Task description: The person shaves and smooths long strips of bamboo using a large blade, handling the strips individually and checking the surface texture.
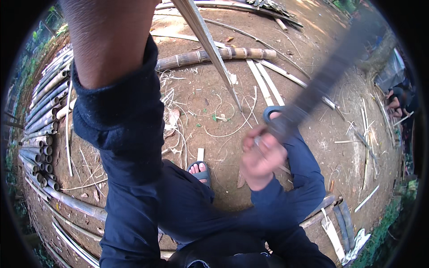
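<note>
My right hand [262, 160] is closed round the grip end of a machete [319, 85], whose long dark blade slants up to the right and is smeared by motion. My left forearm, in a dark rolled sleeve [118, 111], reaches up past the top edge; the hand itself is out of the picture. Right of that forearm a split bamboo piece [206, 42] slopes down from the top edge, its pointed lower end near the ground. What holds its upper end is outside the picture. The blade is apart from the piece.
A thick bamboo pole [223, 54] lies across the dirt ahead, with pale strips [262, 82] beside it. Stacked bamboo poles [44, 118] fill the left side. Thin shavings [176, 129] litter the ground near my sandalled foot [199, 172]. Another person [395, 102] is at far right.
</note>
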Tool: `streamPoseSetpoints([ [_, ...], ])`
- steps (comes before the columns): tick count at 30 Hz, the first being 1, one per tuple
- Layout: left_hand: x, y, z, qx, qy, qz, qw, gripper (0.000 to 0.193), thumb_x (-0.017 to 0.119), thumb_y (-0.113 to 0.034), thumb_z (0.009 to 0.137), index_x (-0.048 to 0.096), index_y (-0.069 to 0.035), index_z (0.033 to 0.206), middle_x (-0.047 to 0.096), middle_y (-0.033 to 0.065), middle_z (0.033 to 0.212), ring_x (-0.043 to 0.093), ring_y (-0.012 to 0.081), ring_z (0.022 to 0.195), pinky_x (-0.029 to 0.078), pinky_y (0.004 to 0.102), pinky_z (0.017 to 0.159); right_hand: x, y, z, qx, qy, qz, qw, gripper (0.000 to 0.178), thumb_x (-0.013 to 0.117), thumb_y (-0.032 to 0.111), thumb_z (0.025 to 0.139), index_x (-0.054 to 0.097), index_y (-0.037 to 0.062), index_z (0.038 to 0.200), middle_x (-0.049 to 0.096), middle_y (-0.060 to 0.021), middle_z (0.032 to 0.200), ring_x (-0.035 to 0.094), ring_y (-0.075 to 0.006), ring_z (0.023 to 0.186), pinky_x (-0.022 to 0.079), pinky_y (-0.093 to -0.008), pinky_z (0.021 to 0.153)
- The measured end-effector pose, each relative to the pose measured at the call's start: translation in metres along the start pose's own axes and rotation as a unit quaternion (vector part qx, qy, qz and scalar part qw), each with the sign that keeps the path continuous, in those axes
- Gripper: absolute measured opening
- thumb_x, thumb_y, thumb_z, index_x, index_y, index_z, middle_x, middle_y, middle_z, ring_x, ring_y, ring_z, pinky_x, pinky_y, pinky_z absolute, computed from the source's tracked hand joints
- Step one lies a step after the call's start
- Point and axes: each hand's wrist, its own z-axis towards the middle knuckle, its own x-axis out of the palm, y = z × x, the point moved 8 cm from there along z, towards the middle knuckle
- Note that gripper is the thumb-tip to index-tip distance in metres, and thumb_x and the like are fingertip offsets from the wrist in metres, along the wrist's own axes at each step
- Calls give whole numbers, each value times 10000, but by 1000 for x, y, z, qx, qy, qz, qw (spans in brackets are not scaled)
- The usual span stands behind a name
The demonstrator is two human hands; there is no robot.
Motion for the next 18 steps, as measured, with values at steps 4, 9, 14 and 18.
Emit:
streamPoseSetpoints([
  [4,-1,-2,-3,-3,3,-2,1000,232,467,-247,992,423,-63,856,378,6,684,345,76,498,304,227,451,20,-30,-1,112,184,-159,963,513,347,414,1059,579,-35,973,562,-41,608,539,-145,502,400,-275,463],
  [9,-9,0,-9,-5,3,20,1000,230,466,-240,990,419,-62,852,378,9,685,347,78,499,306,228,453,-32,63,22,23,-44,196,979,483,482,378,1016,573,-33,778,598,-149,656,578,-217,502,420,-331,455],
  [14,-7,-3,-4,5,-7,9,1000,228,466,-234,988,414,-61,848,377,12,686,350,81,501,308,230,455,6,-18,0,67,-17,-19,997,655,341,620,997,543,26,810,505,-33,615,448,-148,461,358,-286,443],
  [18,-4,-7,-8,17,0,11,1000,227,465,-229,986,411,-60,845,376,15,686,351,83,503,310,232,457,11,-26,22,113,116,-68,984,501,412,397,1041,574,-7,793,516,-70,547,537,-182,483,402,-323,440],
])
